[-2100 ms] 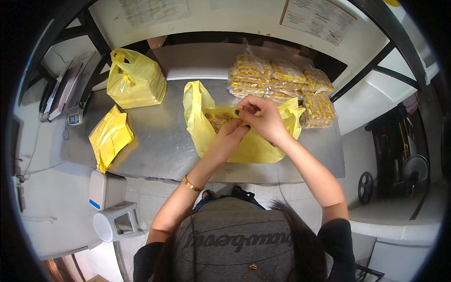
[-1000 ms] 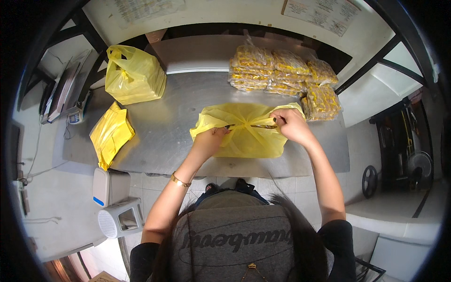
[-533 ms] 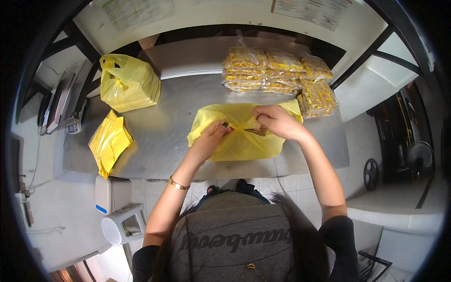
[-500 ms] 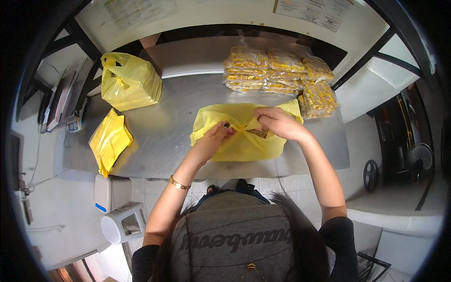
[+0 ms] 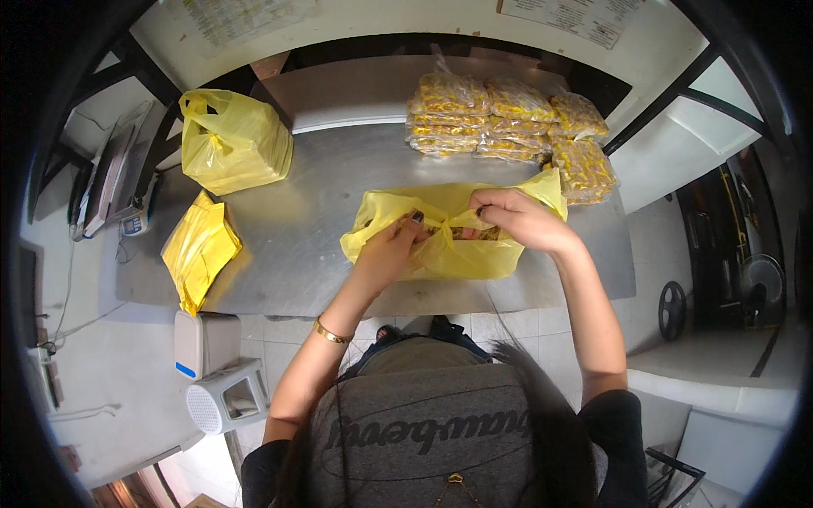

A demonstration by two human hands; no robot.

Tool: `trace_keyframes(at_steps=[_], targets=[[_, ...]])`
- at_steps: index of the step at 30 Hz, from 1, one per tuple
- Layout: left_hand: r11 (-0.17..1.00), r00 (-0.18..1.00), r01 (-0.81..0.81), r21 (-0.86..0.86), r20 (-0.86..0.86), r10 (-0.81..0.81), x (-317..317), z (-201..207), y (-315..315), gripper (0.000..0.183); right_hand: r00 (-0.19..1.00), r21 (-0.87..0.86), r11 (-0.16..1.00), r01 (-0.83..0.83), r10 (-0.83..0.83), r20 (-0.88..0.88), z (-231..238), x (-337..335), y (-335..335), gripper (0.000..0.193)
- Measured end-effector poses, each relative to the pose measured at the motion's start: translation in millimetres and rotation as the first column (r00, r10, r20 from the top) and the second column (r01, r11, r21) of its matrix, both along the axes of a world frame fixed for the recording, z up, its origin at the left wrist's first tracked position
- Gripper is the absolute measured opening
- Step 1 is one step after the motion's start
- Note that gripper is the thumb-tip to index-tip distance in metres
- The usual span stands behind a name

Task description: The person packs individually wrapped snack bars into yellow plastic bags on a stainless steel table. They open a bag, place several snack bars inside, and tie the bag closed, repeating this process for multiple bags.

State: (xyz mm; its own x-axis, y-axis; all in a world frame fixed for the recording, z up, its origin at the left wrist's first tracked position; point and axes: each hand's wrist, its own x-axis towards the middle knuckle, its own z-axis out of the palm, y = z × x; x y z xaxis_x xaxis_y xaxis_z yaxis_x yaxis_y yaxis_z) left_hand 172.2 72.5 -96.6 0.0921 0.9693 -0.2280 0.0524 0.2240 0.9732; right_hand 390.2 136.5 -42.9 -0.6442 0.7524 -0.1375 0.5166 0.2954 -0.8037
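A translucent yellow plastic bag (image 5: 474, 267) lies in front of me on the steel table, full and blocky, with its upper edges gathered toward the middle. Wrapped brown-and-yellow contents show through gaps around the gathered part. My left hand (image 5: 391, 250), a gold bracelet on its wrist, pinches the plastic left of the gathered middle. On the other side my right hand (image 5: 523, 222) has its fingers closed on the plastic too, thumb tucked in. A loose corner of the bag sticks up beyond the right hand. Some fingertips are hidden in the folds.
Clear packets of yellow-and-brown food (image 5: 517, 118) are stacked at the back right of the steel table (image 5: 339, 169). A filled, tied yellow bag (image 5: 241, 148) stands at the back left. Flat folded yellow bags (image 5: 201, 250) lie at the left edge, above a grey bin (image 5: 206, 343).
My right hand has shifted right and my left hand slightly up, the plastic between them spreading. More of the wrapped contents shows near the right hand.
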Motion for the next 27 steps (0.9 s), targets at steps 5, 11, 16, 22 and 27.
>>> trace_keyframes(at_steps=[5,11,16,22,27], targets=[[0.997,0.999,-0.024,-0.079,0.034,0.027,-6,5,6,0.031,0.998,0.05,0.998,-0.044,0.042,0.044,22,-3,-13,0.018],[0.982,0.994,-0.093,-0.163,0.047,0.102,-10,0,11,0.037,0.998,0.127,0.99,-0.054,0.049,0.041,6,16,-14,0.013],[0.974,0.962,0.045,-0.224,0.274,0.019,-19,6,16,0.03,0.99,0.191,0.971,-0.141,0.133,0.052,13,8,-24,0.013],[0.963,0.996,0.093,0.252,-0.017,-0.092,6,-19,13,0.023,0.992,0.182,0.982,0.041,-0.019,-0.125,25,-42,-12,0.01],[0.946,0.984,-0.103,0.308,0.169,0.053,16,-19,3,0.02,0.87,-0.319,0.943,0.093,-0.233,-0.434,-6,-50,9,0.014]])
